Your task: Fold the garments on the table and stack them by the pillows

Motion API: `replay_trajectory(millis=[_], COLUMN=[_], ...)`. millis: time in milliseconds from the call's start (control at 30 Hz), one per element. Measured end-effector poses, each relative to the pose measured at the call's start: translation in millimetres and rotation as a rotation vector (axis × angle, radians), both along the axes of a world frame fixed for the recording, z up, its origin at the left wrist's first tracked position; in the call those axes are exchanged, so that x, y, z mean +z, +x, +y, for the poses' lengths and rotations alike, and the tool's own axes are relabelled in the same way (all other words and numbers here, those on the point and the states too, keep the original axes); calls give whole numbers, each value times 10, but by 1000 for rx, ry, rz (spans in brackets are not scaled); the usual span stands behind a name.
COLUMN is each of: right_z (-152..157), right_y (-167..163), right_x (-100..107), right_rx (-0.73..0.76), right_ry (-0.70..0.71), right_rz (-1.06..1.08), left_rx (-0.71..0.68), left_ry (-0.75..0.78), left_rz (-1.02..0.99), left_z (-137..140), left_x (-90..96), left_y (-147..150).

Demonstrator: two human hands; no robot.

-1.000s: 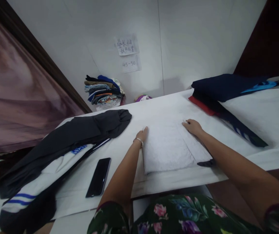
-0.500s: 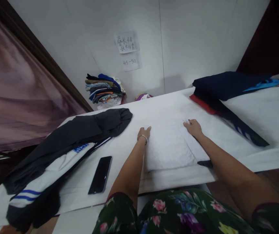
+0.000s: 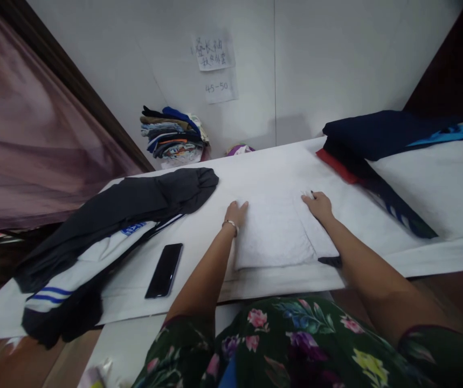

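A white, folded piece of clothing [image 3: 269,231] lies flat on the white-covered table in front of me, with a dark bit of cloth [image 3: 330,262] showing at its lower right corner. My left hand [image 3: 236,214], with a bracelet at the wrist, grips its upper left edge between thumb and fingers. On the opposite side, my right hand [image 3: 319,207] pinches the upper right edge, where a little fabric bunches up by the fingertips. The fold along the right side forms a narrow strip. What lies inside the folds is hidden.
A dark grey and white jacket [image 3: 134,215] spreads over the left side, beside a black phone [image 3: 164,270]. Navy and red garments [image 3: 377,137] lie on the right. A clothes stack [image 3: 174,134] stands behind the table near papers [image 3: 215,51] on the wall.
The view has tilted slightly, so most things sit a little higher in the picture. Both hands stay at the upper edges of the white clothing, which looks much the same.
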State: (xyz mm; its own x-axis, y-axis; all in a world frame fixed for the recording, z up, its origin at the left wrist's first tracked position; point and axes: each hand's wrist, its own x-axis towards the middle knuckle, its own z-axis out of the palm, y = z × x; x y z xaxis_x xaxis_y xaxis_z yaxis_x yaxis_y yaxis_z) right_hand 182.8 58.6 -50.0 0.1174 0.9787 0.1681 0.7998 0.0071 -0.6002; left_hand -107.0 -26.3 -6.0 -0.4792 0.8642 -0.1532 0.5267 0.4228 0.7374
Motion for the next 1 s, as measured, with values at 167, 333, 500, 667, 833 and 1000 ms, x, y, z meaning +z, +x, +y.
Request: replay_trajectory(millis=[167,333,500,667,833,1000], right_z=[-7,-12,-81,-476,-1111,-1364], right_y=[-10,-18,78,264,302,337], right_x=[9,37,104,209,182,87], right_rx=[-13,-24,-12,28,214,389], right_ry=[-2,-37,-86,-70,-41,-61], right_rz=[62,266,462,592,476,387], left_rx=[-236,-230,-163,-211,-388,-395], left_ry=[94,89,103,155,142,95], left_rz=[115,89,70,186,364,346], left_z=[-280,-311,-342,-667,-982,-995], left_x=[-133,-181,-116,-95,-108,-89], left_y=[150,145,160,251,379,354])
